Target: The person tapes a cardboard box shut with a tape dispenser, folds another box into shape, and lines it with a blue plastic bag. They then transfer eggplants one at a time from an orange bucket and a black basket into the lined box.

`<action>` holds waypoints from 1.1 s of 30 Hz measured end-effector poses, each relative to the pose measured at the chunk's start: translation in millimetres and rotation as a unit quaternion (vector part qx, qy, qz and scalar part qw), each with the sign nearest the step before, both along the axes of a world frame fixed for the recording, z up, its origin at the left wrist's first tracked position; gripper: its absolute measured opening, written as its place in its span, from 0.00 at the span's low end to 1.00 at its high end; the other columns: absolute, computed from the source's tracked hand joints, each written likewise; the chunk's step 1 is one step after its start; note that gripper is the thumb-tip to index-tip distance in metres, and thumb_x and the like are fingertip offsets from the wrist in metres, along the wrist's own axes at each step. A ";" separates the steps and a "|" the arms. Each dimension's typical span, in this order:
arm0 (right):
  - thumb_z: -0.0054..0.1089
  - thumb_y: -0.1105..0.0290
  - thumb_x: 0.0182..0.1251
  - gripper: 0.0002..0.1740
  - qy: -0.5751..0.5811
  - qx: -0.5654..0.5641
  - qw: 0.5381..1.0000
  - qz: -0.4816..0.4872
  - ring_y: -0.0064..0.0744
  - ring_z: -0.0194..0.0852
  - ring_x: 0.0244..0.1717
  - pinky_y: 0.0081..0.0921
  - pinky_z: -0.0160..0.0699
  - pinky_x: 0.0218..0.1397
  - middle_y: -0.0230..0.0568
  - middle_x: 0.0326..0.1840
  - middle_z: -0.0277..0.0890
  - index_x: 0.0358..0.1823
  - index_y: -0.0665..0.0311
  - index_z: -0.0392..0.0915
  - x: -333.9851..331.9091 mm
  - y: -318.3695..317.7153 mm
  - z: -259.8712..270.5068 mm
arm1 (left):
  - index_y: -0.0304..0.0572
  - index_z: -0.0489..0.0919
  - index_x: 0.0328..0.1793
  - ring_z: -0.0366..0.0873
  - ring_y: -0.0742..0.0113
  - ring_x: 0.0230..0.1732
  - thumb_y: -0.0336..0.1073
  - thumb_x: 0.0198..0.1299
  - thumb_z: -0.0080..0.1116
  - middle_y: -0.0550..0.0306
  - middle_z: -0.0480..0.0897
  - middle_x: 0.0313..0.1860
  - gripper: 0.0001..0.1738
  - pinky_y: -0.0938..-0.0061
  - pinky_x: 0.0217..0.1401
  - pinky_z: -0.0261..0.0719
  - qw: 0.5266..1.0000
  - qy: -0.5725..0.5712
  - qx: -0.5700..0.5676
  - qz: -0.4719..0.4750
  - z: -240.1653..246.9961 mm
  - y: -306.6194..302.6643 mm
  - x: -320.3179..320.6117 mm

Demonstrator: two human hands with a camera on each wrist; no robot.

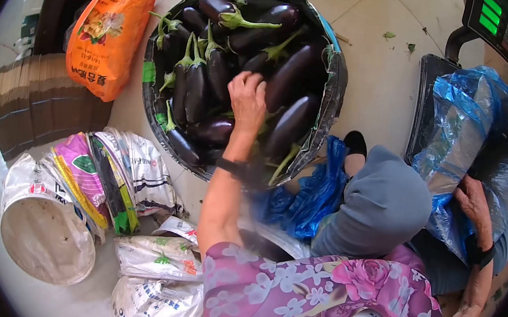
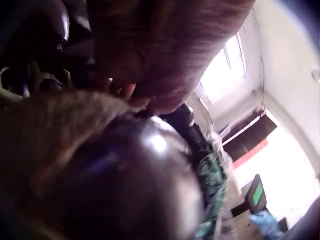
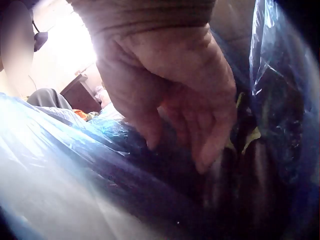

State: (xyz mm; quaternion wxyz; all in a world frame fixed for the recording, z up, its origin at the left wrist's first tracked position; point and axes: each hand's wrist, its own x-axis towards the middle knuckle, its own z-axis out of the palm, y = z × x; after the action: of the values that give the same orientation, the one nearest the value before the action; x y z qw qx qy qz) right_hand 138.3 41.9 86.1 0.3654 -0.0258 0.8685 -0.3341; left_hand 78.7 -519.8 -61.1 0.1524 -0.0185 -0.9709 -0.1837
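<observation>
A large round tub (image 1: 336,80) with a dark lining is heaped with purple-black eggplants (image 1: 197,94), many with green stems. Into its middle reaches my left hand (image 1: 248,105), fingers curled over an eggplant; the left wrist view has a glossy eggplant (image 2: 145,175) close below the palm. On the right, a translucent blue plastic bag (image 1: 463,112) leans over the scale. My right hand (image 1: 474,200) is at the bag's near side. The right wrist view shows its thumb and fingers hanging loosely apart at the bag's mouth, with eggplants (image 3: 257,170) inside below.
The scale's black platform (image 1: 423,108) and green-lit display (image 1: 490,16) stand at the right. An orange sack (image 1: 108,44) and stacked cardboard (image 1: 37,95) lie left of the tub. Nearer are folded sacks (image 1: 147,172) and a whitish bucket (image 1: 47,242). Blue plastic (image 1: 318,196) lies beside my knee.
</observation>
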 end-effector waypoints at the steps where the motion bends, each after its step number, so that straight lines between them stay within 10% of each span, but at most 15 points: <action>1: 0.53 0.69 0.63 0.19 0.010 0.001 1.000 0.013 0.54 0.80 0.40 0.37 0.76 0.48 0.58 0.42 0.80 0.51 0.75 0.73 0.9 -0.8 0.5 | 0.42 0.80 0.58 0.75 0.48 0.55 0.33 0.58 0.63 0.47 0.80 0.49 0.20 0.56 0.58 0.72 0.999 -0.012 -0.006 0.031 -1.6 -2.1 -9.8; 6: 0.52 0.67 0.63 0.18 0.079 0.012 0.996 0.044 0.61 0.75 0.39 0.41 0.74 0.46 0.60 0.39 0.78 0.50 0.74 0.73 7.3 2.8 -4.0 | 0.43 0.75 0.63 0.76 0.43 0.55 0.40 0.48 0.74 0.43 0.79 0.52 0.34 0.49 0.56 0.74 0.966 -0.193 -0.165 0.044 11.4 -22.4 -49.0; 14: 0.55 0.66 0.63 0.17 0.088 0.008 0.995 0.048 0.63 0.76 0.43 0.44 0.74 0.46 0.61 0.39 0.78 0.47 0.72 0.73 -0.5 -10.5 23.7 | 0.39 0.79 0.55 0.79 0.41 0.52 0.43 0.41 0.73 0.39 0.78 0.51 0.33 0.56 0.57 0.78 0.971 -0.221 -0.068 0.061 35.8 -17.0 -52.4; 19: 0.58 0.71 0.63 0.19 0.045 -0.037 0.996 -0.072 0.33 0.76 0.38 0.30 0.76 0.45 0.47 0.37 0.79 0.54 0.72 0.72 6.8 17.4 37.1 | 0.37 0.73 0.62 0.80 0.54 0.55 0.36 0.49 0.73 0.46 0.80 0.54 0.33 0.63 0.57 0.79 0.923 -0.171 0.336 0.071 105.0 -9.0 -10.6; 23: 0.55 0.63 0.71 0.22 -0.036 -0.045 0.983 -0.174 0.25 0.78 0.45 0.22 0.77 0.43 0.41 0.45 0.81 0.61 0.67 0.73 -8.1 16.1 69.5 | 0.36 0.66 0.70 0.79 0.52 0.60 0.36 0.54 0.68 0.42 0.78 0.59 0.38 0.57 0.68 0.75 0.723 -0.140 0.675 -0.048 153.2 43.2 6.1; 28: 0.48 0.47 0.77 0.30 -0.115 -0.196 0.947 -0.225 0.31 0.84 0.44 0.23 0.83 0.42 0.44 0.49 0.82 0.64 0.66 0.72 -18.7 9.6 71.6 | 0.37 0.67 0.71 0.79 0.61 0.55 0.26 0.41 0.73 0.51 0.79 0.57 0.45 0.64 0.60 0.80 0.799 -0.150 0.567 -0.133 186.1 154.8 -2.0; 31: 0.44 0.42 0.77 0.35 -0.131 -0.293 0.900 -0.296 0.33 0.85 0.45 0.25 0.84 0.44 0.47 0.52 0.82 0.66 0.67 0.69 -12.3 2.5 76.5 | 0.41 0.72 0.68 0.78 0.56 0.57 0.21 0.36 0.72 0.51 0.78 0.58 0.45 0.64 0.61 0.78 0.876 -0.103 0.289 -0.373 201.9 225.7 -20.8; 33: 0.43 0.40 0.76 0.38 -0.185 -0.481 0.808 -0.287 0.35 0.85 0.47 0.26 0.85 0.46 0.50 0.54 0.81 0.68 0.68 0.66 -11.4 -1.6 75.4 | 0.41 0.76 0.66 0.77 0.51 0.59 0.22 0.33 0.74 0.50 0.78 0.59 0.44 0.62 0.63 0.75 0.841 -0.026 0.129 -0.525 211.6 273.7 -34.0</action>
State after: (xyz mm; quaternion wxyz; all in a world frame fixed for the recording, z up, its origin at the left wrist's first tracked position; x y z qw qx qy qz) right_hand 127.0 40.2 161.5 0.3477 0.1143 0.4804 -0.7971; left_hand 44.7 -246.1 150.5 0.0087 -0.5004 -0.7872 -0.3603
